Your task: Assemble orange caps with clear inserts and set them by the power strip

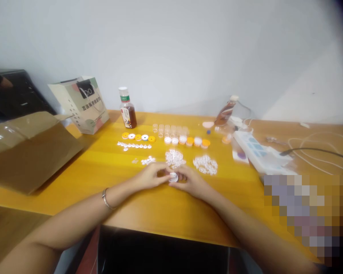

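white round piece (174,177) at centre stage, just below the middle of the frame, and it's between two sets of fingertips! the left hand (154,176) pinches it from the left side, thumb and fingers closed in; the right hand (193,180) has its fingers curled round the right edge — both gripping the same little part, held close over the yellow table (148,213). a bracelet (104,198) circles the left wrist. right behind the hands, a pile of pale openwork pieces (174,157) sits at the centre, with a second heap (205,164) to the right and small white bits (148,160) to the left. look further up the frame: a line of small white parts (135,146), a row of orange and white rings (138,137), clear cups (171,130) in ranks, and orange and white round containers (189,141) lined up before them. upper left, an upright bottle (128,115) stands beside a paper bag (87,108), a cardboard box (31,156) nearer the left edge — and upper right, another bottle (225,113) leans, blurred.
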Action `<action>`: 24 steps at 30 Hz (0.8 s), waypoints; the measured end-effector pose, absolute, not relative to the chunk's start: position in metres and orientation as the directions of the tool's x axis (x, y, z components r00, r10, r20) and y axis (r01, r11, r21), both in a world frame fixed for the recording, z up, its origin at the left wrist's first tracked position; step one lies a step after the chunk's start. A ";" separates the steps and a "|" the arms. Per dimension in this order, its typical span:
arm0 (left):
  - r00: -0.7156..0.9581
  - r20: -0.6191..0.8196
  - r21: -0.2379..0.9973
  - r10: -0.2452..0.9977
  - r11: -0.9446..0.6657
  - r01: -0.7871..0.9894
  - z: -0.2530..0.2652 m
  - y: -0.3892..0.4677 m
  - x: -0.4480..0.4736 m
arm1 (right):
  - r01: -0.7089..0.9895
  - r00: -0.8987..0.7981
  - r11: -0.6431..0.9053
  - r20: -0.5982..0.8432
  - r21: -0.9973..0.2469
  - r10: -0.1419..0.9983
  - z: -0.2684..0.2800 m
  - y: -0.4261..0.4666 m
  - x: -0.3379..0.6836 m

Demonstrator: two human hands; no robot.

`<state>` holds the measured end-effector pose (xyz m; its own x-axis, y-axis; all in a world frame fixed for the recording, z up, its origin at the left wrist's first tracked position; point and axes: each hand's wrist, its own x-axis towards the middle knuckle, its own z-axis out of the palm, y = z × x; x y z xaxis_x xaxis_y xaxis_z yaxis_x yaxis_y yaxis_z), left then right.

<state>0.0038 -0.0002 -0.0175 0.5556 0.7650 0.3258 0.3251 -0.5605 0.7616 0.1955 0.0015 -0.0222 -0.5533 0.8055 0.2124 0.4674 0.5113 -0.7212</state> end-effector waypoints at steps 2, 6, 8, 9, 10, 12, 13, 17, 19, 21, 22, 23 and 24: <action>0.497 0.349 0.773 0.794 -0.544 0.326 -0.018 0.001 0.004 | 0.402 -0.523 0.407 0.160 -0.820 0.837 -0.022 0.001 0.195; 0.434 0.370 0.812 0.821 -0.513 0.277 -0.014 0.001 0.005 | 0.136 -0.530 0.058 -0.023 -0.989 0.848 -0.020 -0.001 0.191; 0.441 0.366 0.828 0.820 -0.503 0.248 -0.012 0.000 0.005 | 0.064 -0.542 -0.052 -0.079 -0.997 0.837 -0.019 -0.001 0.190; 0.441 0.364 0.835 0.820 -0.497 0.234 -0.010 -0.001 0.005 | 0.048 -0.540 -0.088 -0.100 -0.995 0.836 -0.019 -0.001 0.190; 0.437 0.362 0.842 0.823 -0.490 0.226 -0.009 -0.002 0.005 | 0.034 -0.538 -0.117 -0.117 -0.993 0.835 -0.019 -0.001 0.190; 0.400 0.352 0.851 0.846 -0.468 0.239 -0.007 0.000 0.003 | -0.005 -0.533 -0.163 -0.135 -0.987 0.835 -0.019 0.000 0.190; 0.365 0.349 0.851 0.863 -0.455 0.263 -0.006 0.003 0.001 | -0.029 -0.529 -0.181 -0.138 -0.983 0.838 -0.020 0.000 0.190; 0.237 0.367 0.800 0.899 -0.435 0.413 0.001 0.035 -0.013 | -0.098 -0.504 -0.224 -0.145 -0.970 0.851 -0.022 0.000 0.189; 0.184 0.385 0.716 0.904 -0.418 0.559 0.007 0.062 -0.022 | -0.124 -0.495 -0.237 -0.147 -0.964 0.856 -0.024 0.001 0.188; 0.135 0.395 0.625 0.909 -0.373 0.686 0.013 0.092 -0.032 | -0.148 -0.488 -0.251 -0.150 -0.957 0.860 -0.025 0.001 0.188; 0.116 0.400 0.608 0.909 -0.358 0.708 0.015 0.107 -0.035 | -0.159 -0.484 -0.258 -0.153 -0.953 0.862 -0.025 0.001 0.188; 0.100 0.402 0.593 0.910 -0.342 0.729 0.017 0.121 -0.038 | -0.167 -0.481 -0.263 -0.154 -0.950 0.863 -0.026 0.001 0.188; 0.090 0.399 0.579 0.912 -0.327 0.747 0.017 0.134 -0.040 | -0.175 -0.480 -0.265 -0.153 -0.948 0.864 -0.026 0.002 0.188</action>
